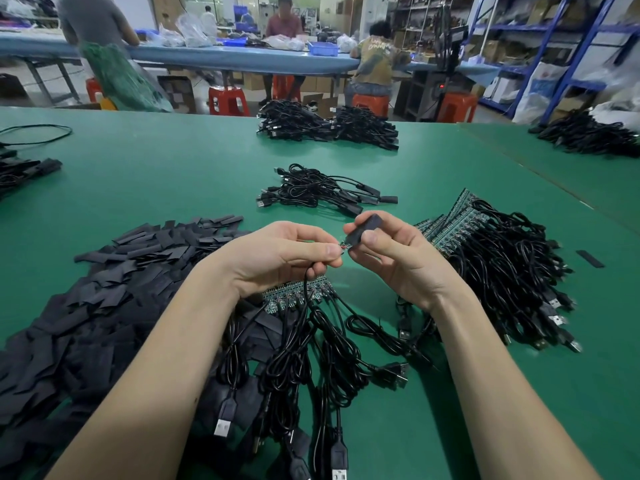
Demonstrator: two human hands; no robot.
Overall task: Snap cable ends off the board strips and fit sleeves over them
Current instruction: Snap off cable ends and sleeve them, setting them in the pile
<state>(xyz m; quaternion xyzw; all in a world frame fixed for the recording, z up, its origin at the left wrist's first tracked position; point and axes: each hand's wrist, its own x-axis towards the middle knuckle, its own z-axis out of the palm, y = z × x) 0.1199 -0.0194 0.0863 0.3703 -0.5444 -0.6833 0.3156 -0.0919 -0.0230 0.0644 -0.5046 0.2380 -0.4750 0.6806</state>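
My left hand (280,256) pinches the end of a black cable (306,289) between thumb and forefinger. My right hand (391,252) holds a flat black sleeve (367,228) between thumb and fingers, its mouth right at the cable end's small board. Below my hands lies a green board strip (298,295) with several black USB cables (311,368) still attached. A big heap of loose black sleeves (114,296) covers the table to the left. At the right lies a stack of board strips with cables (491,251).
A small bundle of sleeved cables (322,192) lies just beyond my hands, with bigger cable piles (325,128) farther back and at the far right (588,136). One stray sleeve (590,259) lies at the right. People work at a blue table (225,57) behind the green table (156,174).
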